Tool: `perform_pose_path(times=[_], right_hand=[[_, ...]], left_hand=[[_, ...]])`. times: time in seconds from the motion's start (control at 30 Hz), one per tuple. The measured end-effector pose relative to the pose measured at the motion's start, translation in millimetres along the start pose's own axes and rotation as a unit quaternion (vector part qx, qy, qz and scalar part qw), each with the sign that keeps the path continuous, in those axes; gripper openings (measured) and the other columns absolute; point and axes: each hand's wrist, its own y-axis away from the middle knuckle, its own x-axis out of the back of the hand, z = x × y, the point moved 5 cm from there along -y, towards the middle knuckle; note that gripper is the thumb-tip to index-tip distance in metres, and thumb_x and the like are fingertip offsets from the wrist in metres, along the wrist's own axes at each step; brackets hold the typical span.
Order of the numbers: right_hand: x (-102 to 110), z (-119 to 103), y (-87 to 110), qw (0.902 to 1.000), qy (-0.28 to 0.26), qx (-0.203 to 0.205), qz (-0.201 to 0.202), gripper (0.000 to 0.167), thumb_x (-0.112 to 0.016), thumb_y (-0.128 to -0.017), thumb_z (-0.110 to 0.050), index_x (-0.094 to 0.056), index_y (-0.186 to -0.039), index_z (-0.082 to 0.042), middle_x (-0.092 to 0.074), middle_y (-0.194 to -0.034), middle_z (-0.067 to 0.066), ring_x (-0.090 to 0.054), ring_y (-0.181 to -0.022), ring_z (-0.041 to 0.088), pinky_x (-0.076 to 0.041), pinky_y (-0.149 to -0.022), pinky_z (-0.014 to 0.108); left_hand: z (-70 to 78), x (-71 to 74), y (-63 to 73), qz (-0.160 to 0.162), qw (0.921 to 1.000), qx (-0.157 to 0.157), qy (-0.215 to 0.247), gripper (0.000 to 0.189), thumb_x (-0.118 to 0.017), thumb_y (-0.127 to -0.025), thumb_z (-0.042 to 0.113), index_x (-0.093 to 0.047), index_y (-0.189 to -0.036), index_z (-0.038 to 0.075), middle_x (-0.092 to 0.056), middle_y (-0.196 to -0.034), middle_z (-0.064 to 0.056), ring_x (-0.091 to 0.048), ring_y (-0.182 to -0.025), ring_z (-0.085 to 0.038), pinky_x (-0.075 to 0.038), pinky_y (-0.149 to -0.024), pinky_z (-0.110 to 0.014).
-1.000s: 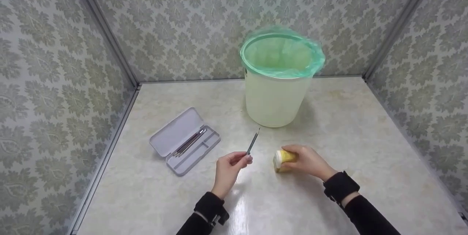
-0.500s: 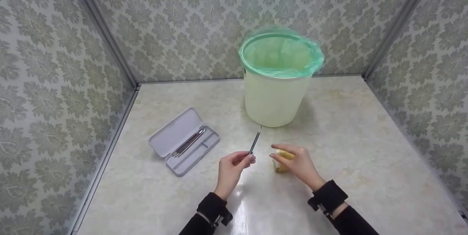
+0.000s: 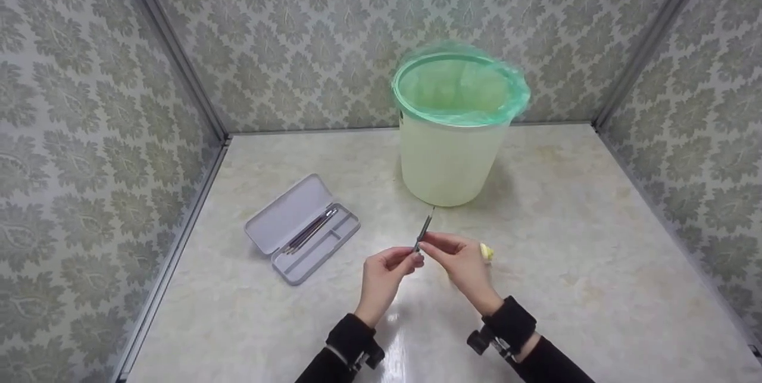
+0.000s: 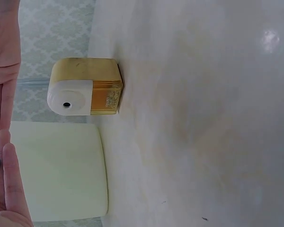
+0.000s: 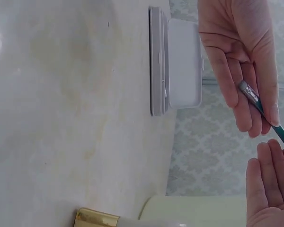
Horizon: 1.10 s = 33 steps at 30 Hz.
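Head view: dark sleeves (image 3: 326, 364) come in below the grips, black straps (image 3: 350, 335) round both wrists. Left grip (image 3: 381, 282) narrow, holding a dark green pencil (image 3: 424, 229) between thumb and fingers. Right grip (image 3: 466, 265) just beside it, also narrow, thumb and finger pinching the same pencil slightly farther along. Pencil clear of the desk (image 3: 565, 222), slanting away from both grips. Right wrist view: silver ferrule and grey eraser (image 5: 242, 85) lie at the left fingers; right thumb out of frame.

Sharpener (image 4: 84, 87) mostly hidden by the right grip from above. Left wrist view gives it plainly: yellow body, white face with a round dark hole, amber panel, standing upright on the desk.

Left of the left grip, apart from it: grey pencil case (image 3: 289, 216), open, lid tilted back. Several other pencils (image 3: 311, 233) side by side in the long compartment next to the lid.

Farther out, ahead of both grips: pale bin (image 3: 449, 162), upright, green liner (image 3: 443, 117) folded over its rim. Behind that, leaf-patterned wall (image 3: 309, 55).
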Motion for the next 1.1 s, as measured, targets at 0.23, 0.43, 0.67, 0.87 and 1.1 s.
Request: perform_pose_path(times=[0.23, 0.43, 0.67, 0.87, 1.1], right_hand=[[-4, 2, -1.3, 0.9997, -0.002, -0.014, 0.02, 0.024, -0.085, -0.084, -0.015, -0.08, -0.105, -0.005, -0.081, -0.1, 0.009, -0.073, -0.088, 0.003, -0.057, -0.079, 0.018], [-6, 1, -1.9, 0.9999, 0.002, -0.002, 0.014, 0.022, -0.084, -0.084, -0.013, -0.08, -0.103, -0.004, -0.081, -0.098, 0.009, -0.073, -0.084, 0.002, -0.058, -0.077, 0.018], [-7, -8, 1.5, 0.9978, 0.029, 0.057, -0.014, 0.019, -0.083, -0.085, -0.011, -0.081, -0.102, -0.005, -0.081, -0.099, 0.013, -0.075, -0.087, 0.005, -0.059, -0.079, 0.019], [-7, -18, 5.5, 0.9832, 0.108, 0.144, -0.03, 0.016, -0.081, -0.086, -0.012, -0.081, -0.102, -0.009, -0.081, -0.1, 0.008, -0.077, -0.098, 0.019, -0.06, -0.09, 0.028], [-4, -25, 8.5, 0.9375, 0.175, 0.294, -0.061, 0.021, -0.08, -0.084, -0.001, -0.081, -0.103, -0.01, -0.081, -0.096, 0.003, -0.076, -0.089, 0.018, -0.06, -0.083, 0.024]], left_hand=[[1.0, -0.1, 0.5, -0.004, 1.0, -0.006, -0.002, 0.023, -0.074, -0.093, 0.013, -0.076, -0.108, -0.003, -0.079, -0.099, -0.022, -0.079, -0.088, -0.017, -0.062, -0.077, -0.022], [2.0, 0.6, 1.2, -0.008, 0.9999, -0.009, -0.009, 0.023, -0.074, -0.093, 0.014, -0.076, -0.109, -0.003, -0.079, -0.1, -0.021, -0.079, -0.09, -0.017, -0.061, -0.078, -0.021], [3.0, 2.0, 3.3, -0.023, 0.9992, -0.014, -0.031, 0.023, -0.075, -0.093, 0.015, -0.077, -0.11, 0.0, -0.079, -0.104, -0.018, -0.078, -0.092, -0.02, -0.059, -0.079, -0.019], [5.4, 5.7, 6.6, -0.041, 0.998, -0.016, -0.045, 0.025, -0.077, -0.091, 0.018, -0.077, -0.113, 0.004, -0.079, -0.109, -0.015, -0.077, -0.092, -0.015, -0.06, -0.083, -0.02], [13.0, 19.0, 7.9, -0.04, 0.997, -0.029, -0.06, 0.033, -0.081, -0.088, 0.019, -0.075, -0.116, 0.002, -0.077, -0.115, -0.017, -0.077, -0.104, -0.024, -0.06, -0.089, -0.023]])
